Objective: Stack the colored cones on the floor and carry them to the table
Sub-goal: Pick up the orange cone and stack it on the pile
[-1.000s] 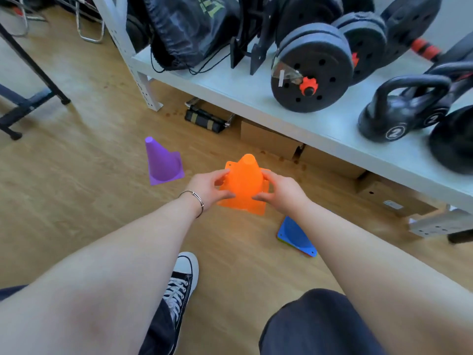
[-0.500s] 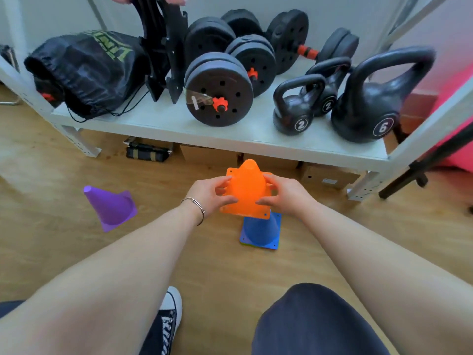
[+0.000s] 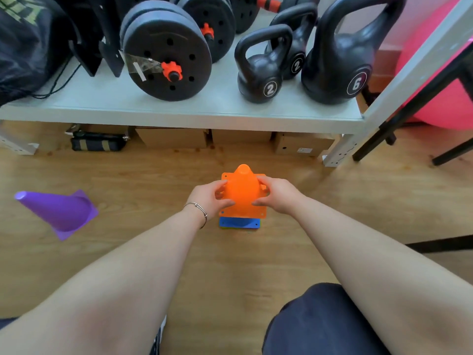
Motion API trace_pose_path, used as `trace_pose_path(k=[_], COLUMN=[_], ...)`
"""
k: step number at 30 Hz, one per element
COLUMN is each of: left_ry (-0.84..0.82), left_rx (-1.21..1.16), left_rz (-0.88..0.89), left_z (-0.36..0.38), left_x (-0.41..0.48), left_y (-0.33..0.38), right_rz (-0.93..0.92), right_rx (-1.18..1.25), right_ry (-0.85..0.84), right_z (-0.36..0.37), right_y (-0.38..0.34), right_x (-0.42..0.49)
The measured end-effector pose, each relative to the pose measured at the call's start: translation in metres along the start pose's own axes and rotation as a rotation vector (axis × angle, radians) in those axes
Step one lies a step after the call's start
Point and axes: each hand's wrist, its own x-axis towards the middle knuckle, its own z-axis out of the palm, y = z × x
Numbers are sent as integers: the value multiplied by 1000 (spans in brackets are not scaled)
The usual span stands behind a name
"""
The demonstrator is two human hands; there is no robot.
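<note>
Head view, frame centre: both hands, left hand [image 3: 210,198] and right hand [image 3: 277,194], gripped orange cone [image 3: 242,193] over blue cone [image 3: 239,223]; stacking step; next likely: press down, fetch purple cone [image 3: 57,213] at left.

Bare wooden floor [image 3: 143,175] lies open around the cone stack, from three o'clock round through six to nine. At twelve o'clock the way is shut: a low grey shelf [image 3: 179,114] runs across, with cardboard boxes [image 3: 174,137] packed under it and kettlebells [image 3: 261,70] and weight plates [image 3: 166,52] on top. At nine o'clock a purple cone [image 3: 58,211] stands well apart from the stack. At two o'clock black frame legs [image 3: 409,111] and the shelf's post [image 3: 343,149] crowd the floor. A knee [image 3: 320,321] fills five o'clock.
</note>
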Motion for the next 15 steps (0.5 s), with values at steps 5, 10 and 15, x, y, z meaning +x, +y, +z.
trace_pose_path(k=[5, 10, 15], left_ry=[-28, -75, -143], left_rx=[42, 83, 121], left_rz=[-17, -51, -74], left_z=[15, 24, 31], left_x=[15, 28, 32], left_y=[-5, -9, -20], right_rz=[54, 114, 147], right_rx=[11, 37, 36], right_ry=[-44, -48, -60], right_z=[9, 21, 40], right_y=[4, 11, 18], right_x=[14, 22, 26])
